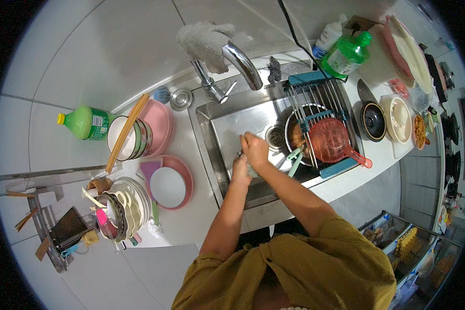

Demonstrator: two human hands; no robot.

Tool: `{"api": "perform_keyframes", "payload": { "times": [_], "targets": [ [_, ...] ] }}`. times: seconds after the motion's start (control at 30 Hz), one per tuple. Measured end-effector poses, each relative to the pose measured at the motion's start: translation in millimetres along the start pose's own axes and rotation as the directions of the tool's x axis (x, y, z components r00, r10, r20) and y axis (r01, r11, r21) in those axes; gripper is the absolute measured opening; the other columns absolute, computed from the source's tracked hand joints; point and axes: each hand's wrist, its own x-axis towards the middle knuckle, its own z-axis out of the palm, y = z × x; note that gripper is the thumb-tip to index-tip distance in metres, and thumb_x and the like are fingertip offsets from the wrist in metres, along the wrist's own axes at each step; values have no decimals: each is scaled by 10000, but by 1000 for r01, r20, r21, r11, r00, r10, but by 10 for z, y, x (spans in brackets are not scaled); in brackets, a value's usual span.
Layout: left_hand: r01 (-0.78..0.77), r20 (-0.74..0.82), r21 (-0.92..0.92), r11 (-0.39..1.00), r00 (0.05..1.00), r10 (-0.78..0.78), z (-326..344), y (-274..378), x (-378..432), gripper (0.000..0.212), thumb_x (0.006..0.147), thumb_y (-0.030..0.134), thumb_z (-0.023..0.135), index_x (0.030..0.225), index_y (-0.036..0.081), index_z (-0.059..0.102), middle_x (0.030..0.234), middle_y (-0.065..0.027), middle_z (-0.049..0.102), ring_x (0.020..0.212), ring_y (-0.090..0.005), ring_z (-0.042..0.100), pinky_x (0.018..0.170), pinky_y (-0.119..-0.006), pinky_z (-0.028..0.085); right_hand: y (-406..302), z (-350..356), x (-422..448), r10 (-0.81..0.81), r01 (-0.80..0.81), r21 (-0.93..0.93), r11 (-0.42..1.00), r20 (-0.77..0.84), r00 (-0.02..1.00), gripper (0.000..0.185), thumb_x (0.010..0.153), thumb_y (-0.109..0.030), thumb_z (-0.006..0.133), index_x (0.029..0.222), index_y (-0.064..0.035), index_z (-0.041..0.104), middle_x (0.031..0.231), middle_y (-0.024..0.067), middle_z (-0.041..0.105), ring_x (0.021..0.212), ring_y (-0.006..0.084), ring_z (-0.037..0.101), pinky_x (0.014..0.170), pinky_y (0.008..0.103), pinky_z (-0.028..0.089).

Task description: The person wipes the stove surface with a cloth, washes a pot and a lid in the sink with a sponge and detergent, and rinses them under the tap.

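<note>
Both hands are close together over the stainless steel sink (pixel 232 124). My right hand (pixel 254 149) is curled into a fist, just above and against my left hand (pixel 240 166). A pale greyish wad, apparently a cloth (pixel 252 171), shows between my wrists; the fingers hide most of it. Right of the hands, green-handled utensils (pixel 295 159) lean at the rim of a metal pan (pixel 288 130) in the sink. Across that pan lies a drying rack (pixel 314 93) with a red plastic strainer (pixel 329 140) on it. The chrome faucet (pixel 248 71) arches above, with no stream visible.
A grey towel (pixel 205 42) drapes the faucet. Left stand stacked bowls (pixel 122 137) bearing wooden chopsticks (pixel 128 131), pink basins (pixel 159 128), plates (pixel 133 201) and a green bottle (pixel 87 123). On the right are a detergent bottle (pixel 345 56), a cleaver (pixel 366 93) and a black bowl (pixel 373 121).
</note>
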Motion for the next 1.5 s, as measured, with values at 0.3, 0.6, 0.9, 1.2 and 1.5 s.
{"api": "perform_keyframes", "payload": {
  "times": [0.3,0.6,0.9,1.2,1.5],
  "targets": [
    [-53,95,-61,997,994,59,-39,-149,69,260,872,178,478,1101,60,518,1001,-88,585,878,-197,590,721,-316,493,206,-29,44,81,-89,-76,993,-106,991,270,810,-232,554,643,-21,571,596,201,561,552,371,565,517,435,438],
    [99,379,-230,968,925,-5,-458,-407,437,315,852,192,504,1118,23,509,937,-47,595,822,-178,590,712,-299,475,181,194,-368,52,-58,-42,997,-126,991,266,796,-223,534,643,-9,571,604,214,553,549,390,550,527,447,442],
    [380,848,-412,828,493,195,-709,-346,582,412,917,345,359,1172,40,470,985,-54,586,934,-223,563,825,-378,445,-380,150,-521,0,22,72,997,-296,955,247,783,-201,526,719,29,590,674,238,567,632,396,562,572,455,439],
    [162,226,-180,970,967,-120,-88,224,73,465,906,441,404,1101,40,536,1099,-77,561,1010,-228,533,886,-377,414,737,-27,-140,408,-860,449,244,756,511,536,849,-548,436,1026,-57,560,973,142,604,888,233,581,681,363,485],
    [412,-47,-106,905,907,-419,-473,186,196,281,883,204,516,1130,74,540,1147,-118,528,1034,-267,521,845,-424,439,785,-270,-75,287,-641,719,270,575,766,243,797,-168,591,1003,-74,502,935,30,561,855,167,536,708,306,447]
  ]
}}
